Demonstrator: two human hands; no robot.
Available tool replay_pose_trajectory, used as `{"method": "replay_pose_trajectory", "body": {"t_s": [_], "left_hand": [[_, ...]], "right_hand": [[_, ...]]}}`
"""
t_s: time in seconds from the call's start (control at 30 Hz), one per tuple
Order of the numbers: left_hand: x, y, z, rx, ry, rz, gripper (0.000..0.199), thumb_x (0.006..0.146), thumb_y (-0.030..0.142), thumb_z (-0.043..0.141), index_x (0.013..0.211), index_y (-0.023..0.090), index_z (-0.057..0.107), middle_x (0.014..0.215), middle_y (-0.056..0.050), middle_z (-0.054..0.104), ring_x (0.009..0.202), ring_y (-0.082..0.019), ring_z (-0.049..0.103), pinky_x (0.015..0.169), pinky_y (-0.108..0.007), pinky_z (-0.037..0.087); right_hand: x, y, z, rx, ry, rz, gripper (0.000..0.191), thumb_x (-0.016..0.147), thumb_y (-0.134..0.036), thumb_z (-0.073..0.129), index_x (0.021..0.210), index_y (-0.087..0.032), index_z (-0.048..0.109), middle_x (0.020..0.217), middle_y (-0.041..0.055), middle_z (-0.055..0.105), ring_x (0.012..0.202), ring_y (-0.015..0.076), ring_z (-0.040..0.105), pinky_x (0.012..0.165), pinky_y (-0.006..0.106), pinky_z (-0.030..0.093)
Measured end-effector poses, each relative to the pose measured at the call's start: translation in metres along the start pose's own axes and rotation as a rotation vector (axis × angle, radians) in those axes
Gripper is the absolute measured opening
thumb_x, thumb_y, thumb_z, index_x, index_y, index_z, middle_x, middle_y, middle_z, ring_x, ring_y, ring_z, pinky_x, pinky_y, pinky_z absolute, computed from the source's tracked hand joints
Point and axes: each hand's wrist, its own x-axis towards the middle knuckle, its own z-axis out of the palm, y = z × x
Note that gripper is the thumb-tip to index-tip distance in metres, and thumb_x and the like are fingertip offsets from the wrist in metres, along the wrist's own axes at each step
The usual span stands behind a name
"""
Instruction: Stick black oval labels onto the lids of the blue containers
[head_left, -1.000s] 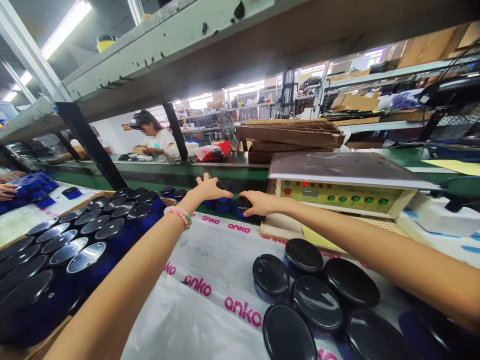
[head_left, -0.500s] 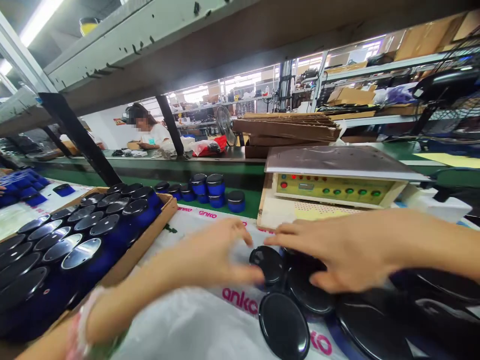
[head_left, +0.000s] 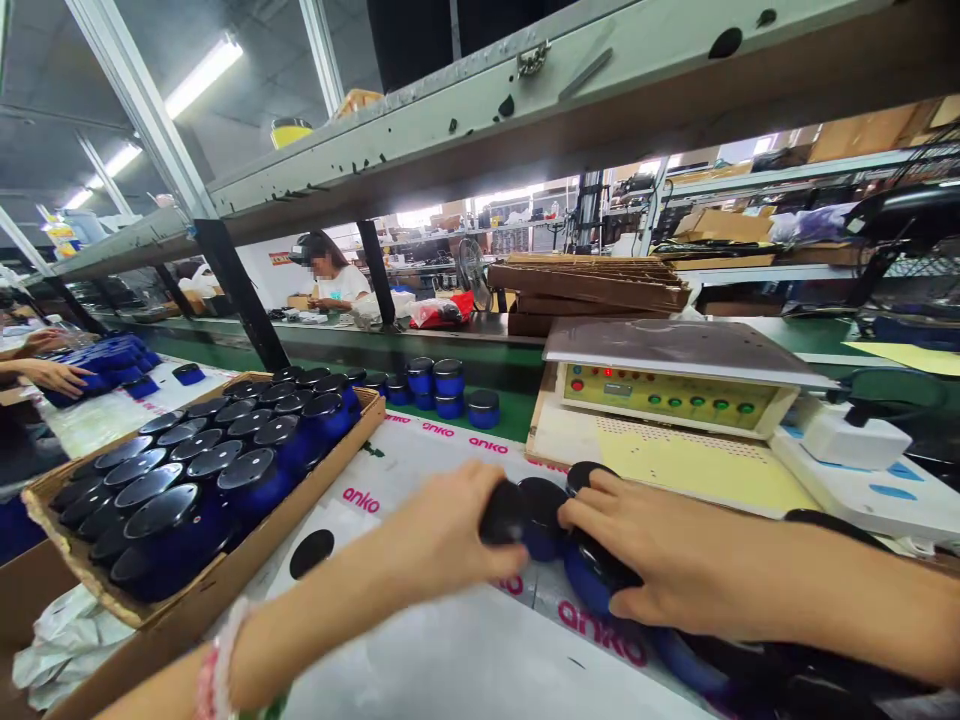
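Pink "anko" repeated on the white sheet (head_left: pixel 409 458), lettering on the red wall sign (head_left: pixel 280 259) too small to read

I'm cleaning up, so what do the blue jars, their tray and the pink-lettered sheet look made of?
Blue jars: glossy plastic or painted metal, hard to tell; their black tops mirror light. Tray: apparently cardboard, matte brown, rough-edged. Pink-lettered sheet: faintly shiny, probably plastic film.

Jars (head_left: pixel 255 490) in carton (head_left: pixel 330 468) at left, control box (head_left: pixel 637 390) behind right hand (head_left: pixel 660 550), cardboard stack (head_left: pixel 585 285) farther back
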Motion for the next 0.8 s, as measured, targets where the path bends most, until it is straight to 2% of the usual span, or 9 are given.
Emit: {"method": "replay_pose_trajectory", "body": {"t_s": [0.1, 0.17, 0.23, 0.33, 0.43, 0.53, 0.63, 0.73, 0.8], "left_hand": [[0.041, -0.027, -0.036, 0.193, 0.247, -0.070, 0.040, 0.072, 0.041, 0.063, 0.106, 0.020, 0.055, 0.103, -0.005, 0.061, 0.095, -0.023, 0.059, 0.084, -0.031, 0.047], [0.075, -0.046, -0.047, 0.241, 0.312, -0.099, 0.045, 0.075, 0.043, 0.061, 0.111, 0.018, 0.054, 0.110, -0.008, 0.059, 0.103, -0.024, 0.056, 0.089, -0.032, 0.043], [0.109, -0.061, -0.047, 0.277, 0.336, -0.117, 0.051, 0.077, 0.045, 0.059, 0.117, 0.015, 0.051, 0.115, -0.011, 0.057, 0.109, -0.027, 0.052, 0.093, -0.036, 0.040], [0.151, -0.079, -0.035, 0.341, 0.325, -0.141, 0.056, 0.076, 0.044, 0.061, 0.121, 0.012, 0.049, 0.119, -0.014, 0.054, 0.118, -0.032, 0.042, 0.099, -0.047, 0.033], [0.173, -0.096, -0.024, 0.365, 0.244, -0.162, 0.052, 0.075, 0.044, 0.063, 0.116, 0.014, 0.053, 0.117, -0.012, 0.055, 0.121, -0.032, 0.039, 0.100, -0.052, 0.028], [0.177, -0.106, -0.023, 0.354, 0.214, -0.175, 0.055, 0.075, 0.047, 0.061, 0.120, 0.017, 0.051, 0.123, -0.011, 0.052, 0.126, -0.033, 0.032, 0.102, -0.053, 0.025], [0.163, -0.098, -0.029, 0.337, 0.281, -0.174, 0.063, 0.078, 0.048, 0.057, 0.131, 0.018, 0.041, 0.136, -0.012, 0.041, 0.130, -0.036, 0.023, 0.104, -0.053, 0.023], [0.130, -0.069, -0.029, 0.307, 0.323, -0.122, 0.047, 0.085, 0.043, 0.049, 0.125, 0.018, 0.047, 0.130, -0.010, 0.045, 0.123, -0.030, 0.033, 0.103, -0.045, 0.028], [0.099, -0.045, -0.020, 0.257, 0.247, -0.012, 0.036, 0.084, 0.046, 0.051, 0.111, 0.023, 0.057, 0.120, -0.005, 0.050, 0.115, -0.023, 0.043, 0.101, -0.035, 0.034]], "right_hand": [[0.006, 0.013, -0.038, 0.133, 0.105, -0.002, 0.039, 0.074, -0.043, 0.065, 0.109, -0.028, 0.057, 0.102, 0.0050, 0.058, 0.089, 0.0248, 0.056, 0.073, 0.033, 0.049], [0.022, 0.026, -0.060, 0.125, 0.206, -0.005, 0.042, 0.075, -0.045, 0.063, 0.112, -0.027, 0.055, 0.103, 0.0039, 0.058, 0.087, 0.0235, 0.057, 0.069, 0.030, 0.047], [0.049, 0.040, -0.070, 0.066, 0.286, 0.030, 0.045, 0.075, -0.043, 0.063, 0.115, -0.024, 0.054, 0.107, 0.0044, 0.058, 0.088, 0.0228, 0.057, 0.069, 0.028, 0.045], [0.102, 0.063, -0.064, -0.024, 0.325, 0.139, 0.049, 0.074, -0.036, 0.066, 0.117, -0.018, 0.051, 0.111, 0.0083, 0.057, 0.091, 0.0233, 0.057, 0.072, 0.028, 0.045], [0.151, 0.081, -0.042, -0.062, 0.276, 0.227, 0.042, 0.075, -0.033, 0.066, 0.109, -0.012, 0.054, 0.105, 0.0114, 0.059, 0.088, 0.0224, 0.058, 0.071, 0.030, 0.047], [0.186, 0.089, -0.019, -0.091, 0.192, 0.280, 0.032, 0.081, -0.036, 0.064, 0.101, -0.012, 0.057, 0.102, 0.0094, 0.060, 0.088, 0.0198, 0.058, 0.076, 0.035, 0.048], [0.195, 0.089, -0.009, -0.093, 0.122, 0.281, 0.034, 0.083, -0.040, 0.062, 0.103, -0.012, 0.058, 0.105, 0.0105, 0.060, 0.090, 0.0205, 0.059, 0.079, 0.037, 0.048], [0.172, 0.089, -0.019, -0.068, 0.109, 0.231, 0.046, 0.084, -0.045, 0.059, 0.113, -0.009, 0.056, 0.109, 0.0165, 0.059, 0.096, 0.0265, 0.059, 0.080, 0.036, 0.047], [0.141, 0.087, -0.032, -0.042, 0.129, 0.205, 0.053, 0.078, -0.049, 0.063, 0.116, -0.013, 0.056, 0.111, 0.0145, 0.060, 0.098, 0.0284, 0.059, 0.080, 0.035, 0.047]]}}
